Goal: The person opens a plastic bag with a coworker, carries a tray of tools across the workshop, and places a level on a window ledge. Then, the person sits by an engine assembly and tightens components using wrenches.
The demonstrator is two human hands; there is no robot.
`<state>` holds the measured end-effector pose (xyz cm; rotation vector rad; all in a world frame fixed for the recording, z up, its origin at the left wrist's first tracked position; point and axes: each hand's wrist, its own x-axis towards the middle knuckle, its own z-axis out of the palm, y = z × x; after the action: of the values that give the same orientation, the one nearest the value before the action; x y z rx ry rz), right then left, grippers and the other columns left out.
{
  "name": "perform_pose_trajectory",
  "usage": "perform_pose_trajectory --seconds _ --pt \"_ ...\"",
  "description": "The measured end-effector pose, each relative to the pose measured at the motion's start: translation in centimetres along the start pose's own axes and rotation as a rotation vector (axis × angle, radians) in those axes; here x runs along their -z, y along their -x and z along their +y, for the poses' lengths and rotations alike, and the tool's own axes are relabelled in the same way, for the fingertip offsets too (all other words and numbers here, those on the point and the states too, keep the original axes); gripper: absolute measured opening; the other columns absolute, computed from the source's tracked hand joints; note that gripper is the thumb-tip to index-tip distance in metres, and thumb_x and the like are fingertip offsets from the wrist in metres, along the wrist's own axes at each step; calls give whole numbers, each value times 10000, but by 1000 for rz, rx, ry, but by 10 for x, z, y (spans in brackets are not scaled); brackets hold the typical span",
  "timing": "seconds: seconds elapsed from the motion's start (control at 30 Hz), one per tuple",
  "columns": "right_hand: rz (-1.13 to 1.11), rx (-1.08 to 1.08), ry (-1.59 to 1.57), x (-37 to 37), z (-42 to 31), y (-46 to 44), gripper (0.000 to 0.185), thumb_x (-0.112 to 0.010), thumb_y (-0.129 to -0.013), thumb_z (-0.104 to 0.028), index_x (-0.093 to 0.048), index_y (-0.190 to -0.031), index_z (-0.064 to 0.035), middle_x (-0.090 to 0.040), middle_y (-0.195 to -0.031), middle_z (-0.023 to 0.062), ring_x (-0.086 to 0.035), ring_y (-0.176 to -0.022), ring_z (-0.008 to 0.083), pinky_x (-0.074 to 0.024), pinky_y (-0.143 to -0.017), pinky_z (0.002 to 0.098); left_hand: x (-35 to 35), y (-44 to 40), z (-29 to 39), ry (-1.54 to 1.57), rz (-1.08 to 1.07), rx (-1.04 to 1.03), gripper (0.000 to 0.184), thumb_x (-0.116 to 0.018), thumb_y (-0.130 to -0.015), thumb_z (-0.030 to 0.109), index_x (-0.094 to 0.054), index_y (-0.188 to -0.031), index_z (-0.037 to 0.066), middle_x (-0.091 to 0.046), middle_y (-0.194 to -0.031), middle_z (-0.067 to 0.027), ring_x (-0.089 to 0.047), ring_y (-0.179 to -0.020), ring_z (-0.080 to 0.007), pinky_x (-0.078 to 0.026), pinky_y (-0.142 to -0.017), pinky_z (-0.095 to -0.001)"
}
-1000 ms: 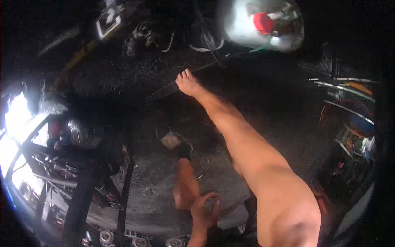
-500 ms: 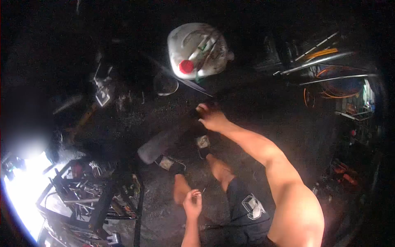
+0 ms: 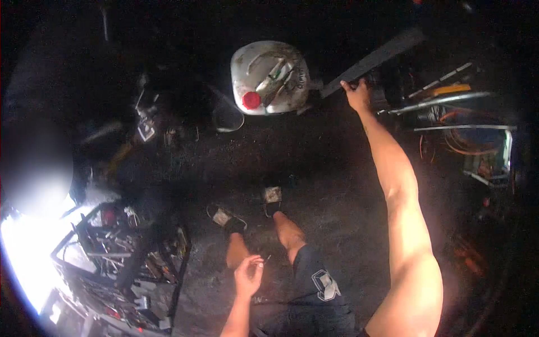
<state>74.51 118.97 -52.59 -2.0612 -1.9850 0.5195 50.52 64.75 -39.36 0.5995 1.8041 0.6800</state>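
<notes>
My right hand (image 3: 357,96), at the end of an outstretched arm, is closed on a long, flat dark bar (image 3: 387,54). The bar slants up to the right, past a dirty white jerrycan (image 3: 238,73) with a red cap (image 3: 251,100). Low in front of my body, my left hand (image 3: 248,276) is pinched near my knee. A small thin stick (image 3: 268,257) pokes out at its fingertips, too small to name exactly.
Metal rods and tubes (image 3: 443,102) lie at the right, with orange hose (image 3: 477,149) near them. At the lower left stands a dark metal frame (image 3: 182,264) full of tools and scrap, beside a very bright light (image 3: 25,253). A wire loop (image 3: 230,130) lies near the jerrycan.
My right hand has swung the dark bar from in front of my feet to the far right, beyond the jerrycan's side. My left hand stays pinched and has shifted slightly left in view.
</notes>
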Motion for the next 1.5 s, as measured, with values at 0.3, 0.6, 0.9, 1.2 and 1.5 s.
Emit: perform_pose_trajectory --seconds 0.3,0.6,0.9,1.2,1.5 --pt "61 48 61 -35 -31 10 673 -737 -803 -528 -546 -1161 9 -670 -926 146 -643 -943 348 -491 -841 455 -31 5 6 102 -36 9 220 -652 -888 83 -630 -1096 16 -707 -962 -103 -693 -889 -187 -532 -815 -307" --pt "46 -84 322 -40 -26 -83 898 -644 -817 -649 -464 -1362 42 -688 -1081 223 -661 -1000 369 -478 -929 440 -19 -2 17 155 -1 94 255 -663 -878 104 -624 -1115 17 -705 -970 -108 -690 -909 -185 -528 -821 -308" --pt "-260 -304 -113 9 -43 -71 639 -678 -840 -574 -589 -1185 -44 -673 -888 49 -650 -670 140 -474 -522 276 0 -12 50 279 38 -18 265 -647 -895 128 -622 -1137 24 -702 -980 -96 -682 -930 -194 -522 -821 -320" --pt "-587 142 263 5 -107 11 550 -692 -867 -448 -614 -1134 26 -702 -962 159 -678 -835 267 -515 -791 402 86 -38 70 371 91 -70 239 -646 -899 139 -628 -1103 16 -701 -975 -112 -691 -902 -206 -537 -784 -317" --pt "-1199 235 278 -10 -256 201 460 -743 -850 -293 -603 -1199 -29 -704 -975 132 -683 -881 222 -538 -800 366 228 -129 98 242 266 -101 186 -639 -889 144 -634 -1051 51 -685 -948 -118 -691 -853 -223 -547 -745 -336"
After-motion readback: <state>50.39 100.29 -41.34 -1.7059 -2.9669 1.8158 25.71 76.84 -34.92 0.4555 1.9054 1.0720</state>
